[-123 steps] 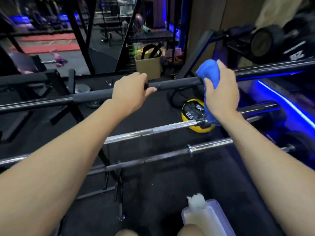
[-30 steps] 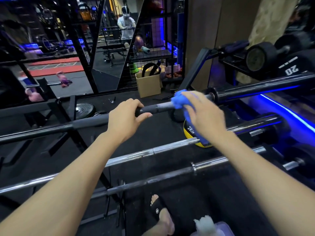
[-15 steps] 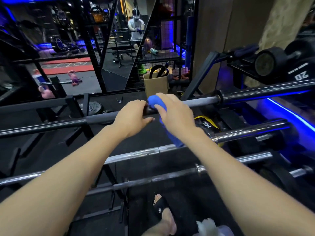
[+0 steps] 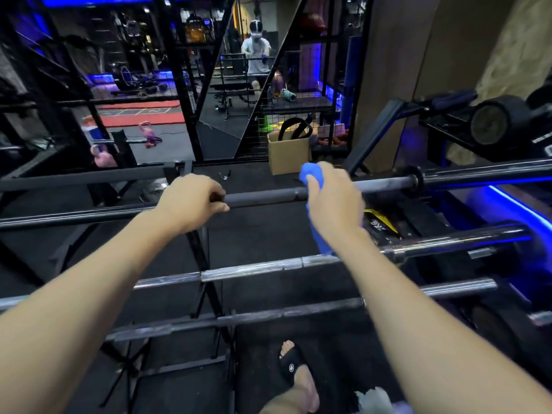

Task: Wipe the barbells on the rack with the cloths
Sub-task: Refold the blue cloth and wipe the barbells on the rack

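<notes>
— Where is the top barbell (image 4: 263, 198)?
— It lies across the rack (image 4: 206, 264), on the highest level, with two more barbells on the levels below: a chrome one (image 4: 257, 268) and a duller one (image 4: 254, 316).
— And the cloth?
— The blue cloth (image 4: 310, 174) is wrapped over the top barbell, its tail hanging below the bar. The right hand (image 4: 334, 201) has its fingers clenched around the cloth and the bar together.
— The other hand?
— The left hand (image 4: 191, 201) grasps the bare bar, well apart from the right, fingers curled over it.
— Anything else?
— A cardboard box (image 4: 288, 156) stands on the floor beyond the rack, and a foot in a black sandal (image 4: 291, 369) stands on the floor below the barbells.
</notes>
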